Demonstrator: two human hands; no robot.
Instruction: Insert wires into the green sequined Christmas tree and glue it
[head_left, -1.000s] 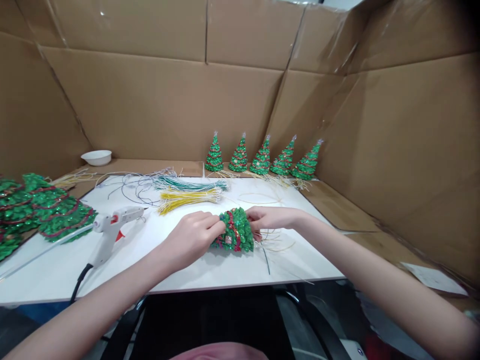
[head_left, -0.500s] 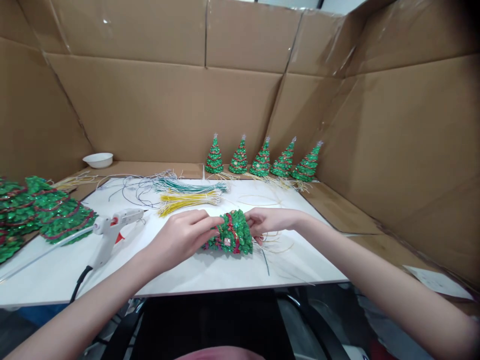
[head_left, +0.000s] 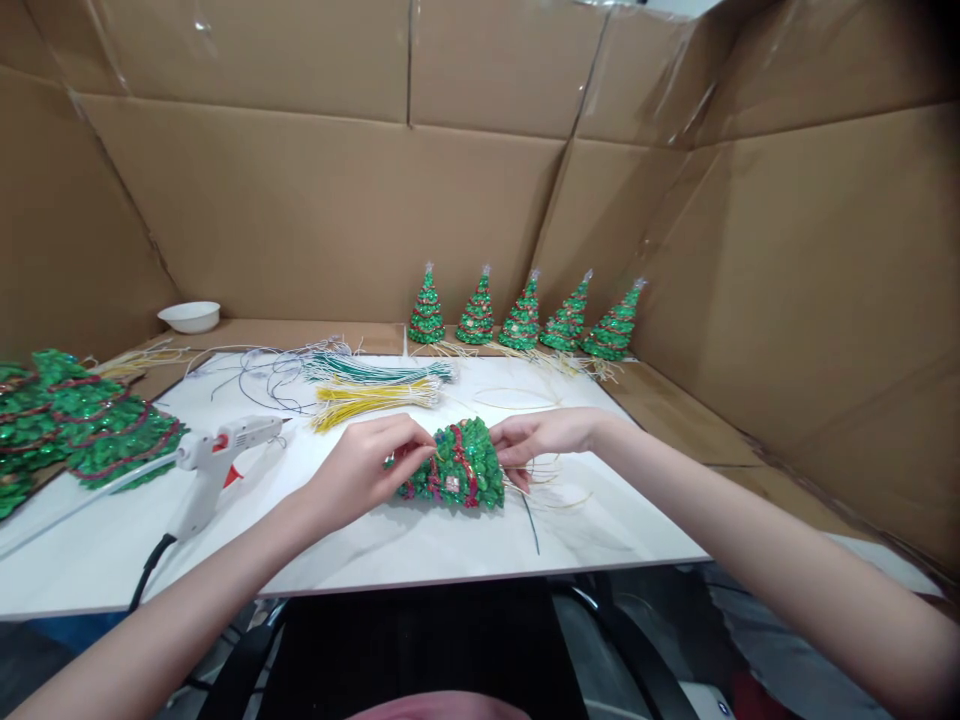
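Left hand (head_left: 382, 460) pinches, thumb to finger, at the green tree (head_left: 471, 465) lying sideways; can't tell what's between. Right hand (head_left: 529, 445) at its base, grip unclear.

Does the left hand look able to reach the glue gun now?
Probably yes: the glue gun is on the white board left of the left hand, nothing visibly blocking the way. That hand is at the tree lying sideways and would likely have to leave it.

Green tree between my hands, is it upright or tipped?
Tipped: the green tree is sideways, its wide base toward the right hand, its narrower end toward the left hand.
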